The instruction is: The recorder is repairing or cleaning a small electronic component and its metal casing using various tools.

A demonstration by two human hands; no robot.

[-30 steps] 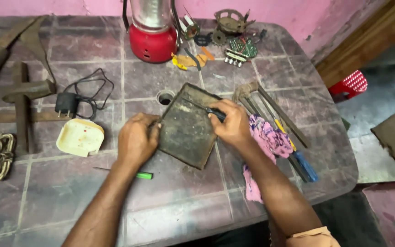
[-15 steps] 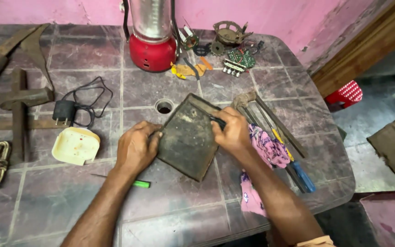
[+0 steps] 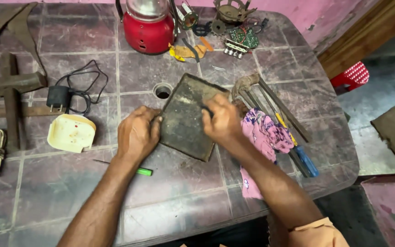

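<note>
Left hand (image 3: 136, 135) is gripping the dark panel's (image 3: 186, 116) left edge; right hand (image 3: 222, 120) is pressing a dark tool on it (screwdrivers (image 3: 293, 137) crowding right), bare tabletop (image 3: 60, 192) lying nearer.

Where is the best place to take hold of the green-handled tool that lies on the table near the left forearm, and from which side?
Probably grip the green handle, the thicker right end, coming from above. The tool lies flat on the table with its thin dark shaft pointing left toward the forearm, so the handle gives more to pinch. The left hand is nearest.
</note>
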